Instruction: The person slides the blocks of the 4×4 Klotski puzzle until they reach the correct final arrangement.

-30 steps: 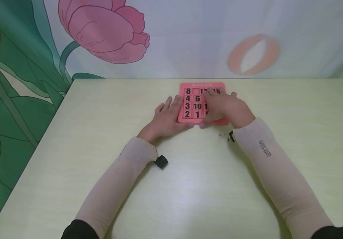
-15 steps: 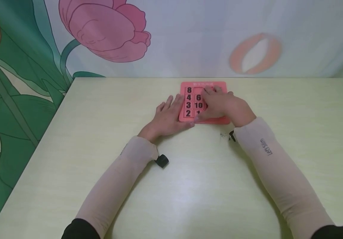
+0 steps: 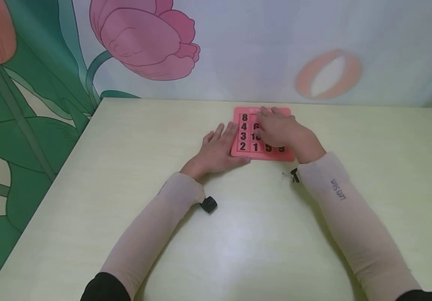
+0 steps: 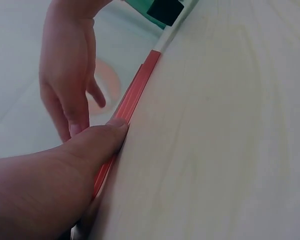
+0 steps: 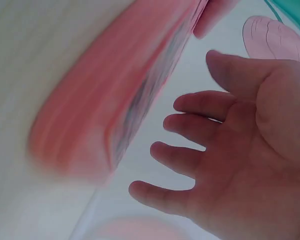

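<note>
Even, muted light leaves pale glare on the table (image 3: 235, 251) and soft shadows along the inner sides of the left sleeve (image 3: 156, 225) and right sleeve (image 3: 357, 221). The left wrist view is dimmer. In the right wrist view the sliding number puzzle (image 5: 85, 112) blurs, its numbered face probably out of focus.
</note>
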### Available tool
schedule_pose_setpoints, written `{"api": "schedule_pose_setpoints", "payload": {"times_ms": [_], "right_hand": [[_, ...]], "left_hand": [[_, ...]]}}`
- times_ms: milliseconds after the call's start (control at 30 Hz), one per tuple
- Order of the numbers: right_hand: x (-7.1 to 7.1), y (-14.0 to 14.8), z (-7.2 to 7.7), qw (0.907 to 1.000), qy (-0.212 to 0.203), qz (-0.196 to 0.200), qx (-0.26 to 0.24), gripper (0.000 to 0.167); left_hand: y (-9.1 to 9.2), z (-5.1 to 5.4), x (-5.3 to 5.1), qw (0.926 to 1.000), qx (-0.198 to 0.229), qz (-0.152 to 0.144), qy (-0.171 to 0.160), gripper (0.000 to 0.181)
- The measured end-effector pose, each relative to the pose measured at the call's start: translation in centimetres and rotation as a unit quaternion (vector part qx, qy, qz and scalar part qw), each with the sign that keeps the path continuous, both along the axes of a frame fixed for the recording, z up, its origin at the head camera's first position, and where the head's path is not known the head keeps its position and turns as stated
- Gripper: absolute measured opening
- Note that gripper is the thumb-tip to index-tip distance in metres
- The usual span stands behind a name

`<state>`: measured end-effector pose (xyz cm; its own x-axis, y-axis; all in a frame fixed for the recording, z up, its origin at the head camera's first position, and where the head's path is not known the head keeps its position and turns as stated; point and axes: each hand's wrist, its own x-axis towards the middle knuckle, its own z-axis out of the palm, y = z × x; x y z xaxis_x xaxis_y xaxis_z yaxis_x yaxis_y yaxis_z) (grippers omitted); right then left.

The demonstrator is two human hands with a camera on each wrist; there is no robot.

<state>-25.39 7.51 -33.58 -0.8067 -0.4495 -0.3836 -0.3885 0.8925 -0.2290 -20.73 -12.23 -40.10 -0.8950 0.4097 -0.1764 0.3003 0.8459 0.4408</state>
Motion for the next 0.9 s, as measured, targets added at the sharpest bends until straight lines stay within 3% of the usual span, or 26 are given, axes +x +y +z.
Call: {"api": "schedule_pose_setpoints", "payload": {"times_ms": [233, 433, 733, 900], "right_hand": [[-0.3, -2.3, -0.7, 0.9997, -0.008, 0.022, 0.001, 0.058], [-0.6, -2.4, -0.5, 0.9987, -0.033, 0.037, 0.012, 0.060], [-0.4, -1.1, 0.6, 0.9990, -0.041, 0.005, 0.017, 0.053], [-0.1, -0.9, 0.7, 0.9993, -0.031, 0.010, 0.016, 0.051]], "left_hand": [[0.2, -0.3, 0.1, 1.0000, -0.007, -0.001, 0.000, 0.105], [0.0, 0.1, 0.1, 0.9999, -0.013, -0.003, 0.003, 0.105], [0.0, 0.4, 0.1, 0.9999, -0.010, -0.001, -0.002, 0.105], [0.1, 0.3, 0.1, 0.9999, -0.009, -0.001, -0.005, 0.106]]}}
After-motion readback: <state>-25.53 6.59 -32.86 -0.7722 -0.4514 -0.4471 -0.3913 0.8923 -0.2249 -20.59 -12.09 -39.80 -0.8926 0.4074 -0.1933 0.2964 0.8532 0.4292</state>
